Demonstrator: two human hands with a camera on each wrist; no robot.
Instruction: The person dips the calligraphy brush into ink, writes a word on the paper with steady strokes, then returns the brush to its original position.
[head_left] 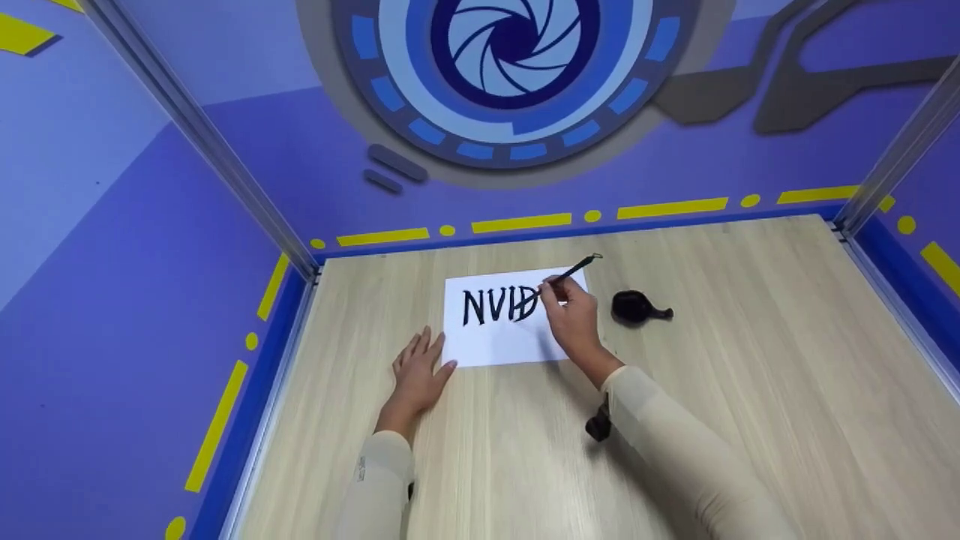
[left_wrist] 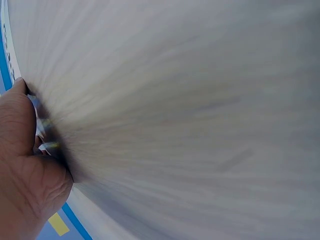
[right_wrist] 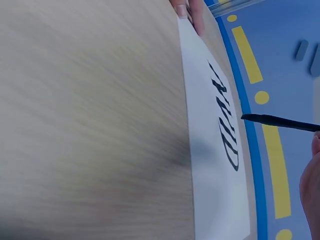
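Note:
A white sheet of paper (head_left: 495, 346) lies on the wooden table with the black painted letters "NVID" (head_left: 480, 307) across it. My right hand (head_left: 574, 319) pinches a slim black paintbrush (head_left: 576, 268) over the sheet's right part. In the right wrist view the dark brush tip (right_wrist: 247, 117) stands above the lettering, apart from the strokes. My left hand (head_left: 418, 375) rests at the sheet's left edge, fingers stretched and the thumb at the lower left corner. The left wrist view shows mostly tabletop, with that hand (left_wrist: 25, 170) at its left side.
Right of the paper stands a small black dish (head_left: 634, 307) with a short handle. Blue and purple panels (head_left: 247, 157) with yellow marks wall the table (head_left: 750, 360) in at the back and both sides. A dark device (head_left: 598, 425) hangs under the right sleeve.

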